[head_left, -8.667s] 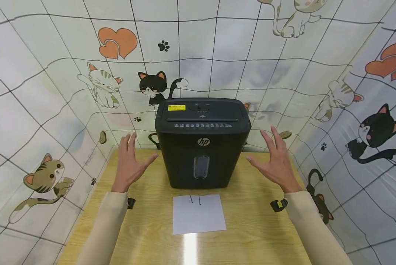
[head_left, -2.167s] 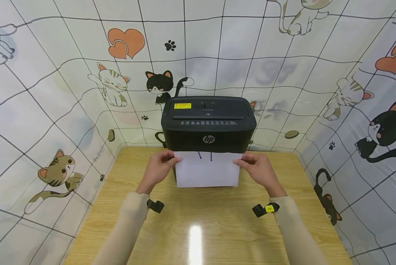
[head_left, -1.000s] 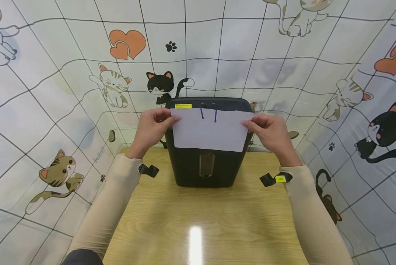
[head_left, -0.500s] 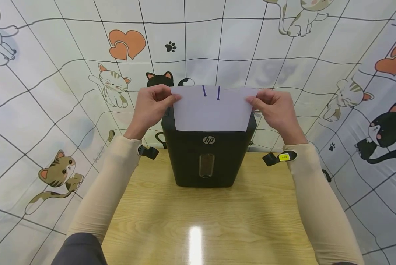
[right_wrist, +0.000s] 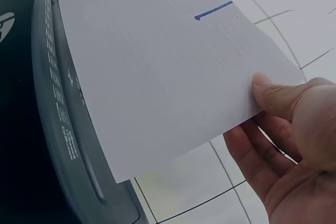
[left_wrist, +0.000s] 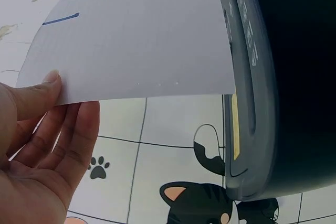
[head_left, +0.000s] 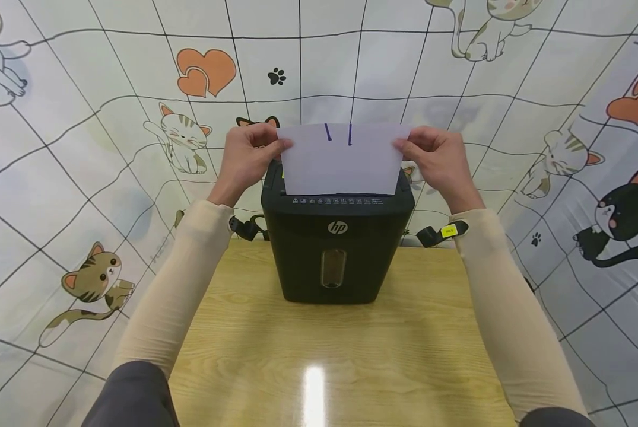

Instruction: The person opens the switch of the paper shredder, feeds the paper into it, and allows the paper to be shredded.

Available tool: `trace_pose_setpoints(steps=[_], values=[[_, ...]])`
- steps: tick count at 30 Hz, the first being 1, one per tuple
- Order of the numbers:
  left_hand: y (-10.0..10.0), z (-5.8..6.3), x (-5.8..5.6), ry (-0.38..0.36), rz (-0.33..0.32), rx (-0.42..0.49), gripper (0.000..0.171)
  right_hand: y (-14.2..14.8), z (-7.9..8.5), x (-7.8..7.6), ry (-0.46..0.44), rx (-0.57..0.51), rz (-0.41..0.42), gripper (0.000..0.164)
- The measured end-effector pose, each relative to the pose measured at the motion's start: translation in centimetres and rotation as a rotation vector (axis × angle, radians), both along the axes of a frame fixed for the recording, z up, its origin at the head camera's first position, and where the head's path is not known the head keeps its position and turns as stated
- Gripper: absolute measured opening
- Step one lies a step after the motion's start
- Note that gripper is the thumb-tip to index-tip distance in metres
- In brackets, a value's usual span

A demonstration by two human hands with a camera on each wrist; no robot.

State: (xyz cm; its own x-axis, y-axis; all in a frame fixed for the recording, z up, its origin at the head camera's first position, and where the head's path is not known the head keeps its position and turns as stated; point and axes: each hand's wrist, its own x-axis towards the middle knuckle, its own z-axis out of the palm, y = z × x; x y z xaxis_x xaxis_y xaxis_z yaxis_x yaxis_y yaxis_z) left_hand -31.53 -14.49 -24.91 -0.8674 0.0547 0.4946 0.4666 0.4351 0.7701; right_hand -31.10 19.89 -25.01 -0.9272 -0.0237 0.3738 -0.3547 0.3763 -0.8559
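Observation:
Between my two hands a white sheet of paper (head_left: 342,163) with two short blue pen strokes at its top edge stands nearly upright. My left hand (head_left: 246,159) pinches its upper left corner between thumb and fingers. At the upper right corner my right hand (head_left: 440,163) pinches it the same way. Below is a black HP paper shredder (head_left: 297,255), with its feed slot (right_wrist: 79,114) along the top. In the right wrist view the paper's lower edge hangs over the shredder's top, close to the slot; whether it touches cannot be told.
The shredder stands at the back of a wooden table (head_left: 329,350), near a cat-patterned cloth wall (head_left: 393,65). Similar cloth closes in both sides. A small window (head_left: 333,268) is set in the shredder's front.
Both hands have lifted the paper from the table, up past the shredder's front to above its top. Over the last half second it rose slightly further, baring the printed icons.

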Motion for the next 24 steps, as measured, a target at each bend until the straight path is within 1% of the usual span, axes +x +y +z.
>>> trace_pose_setpoints(steps=[6, 9, 12, 16, 19, 24], values=[[0.0, -0.4, -1.2, 0.020, -0.007, -0.023, 0.013, 0.0, -0.7, -1.1, -0.008, -0.025, 0.018, 0.028], [0.2, -0.6, -1.6, 0.011, -0.006, -0.026, 0.012, 0.1, -1.0, -1.5, -0.027, -0.034, 0.020, 0.029], [0.2, -0.6, -1.8, -0.001, -0.008, -0.029, 0.012, 0.2, -1.2, -1.8, -0.050, -0.045, 0.011, 0.029], [0.1, -0.7, -1.9, -0.013, -0.011, -0.026, 0.013, 0.2, -1.3, -2.0, -0.049, -0.047, 0.009, 0.029], [0.0, -0.7, -1.9, -0.024, -0.011, -0.018, 0.014, 0.1, -1.4, -2.0, -0.046, -0.043, 0.016, 0.029], [-0.1, -1.0, -1.8, -0.046, -0.005, -0.024, 0.013, 0.1, -1.8, -2.0, -0.072, -0.024, 0.003, 0.031]])
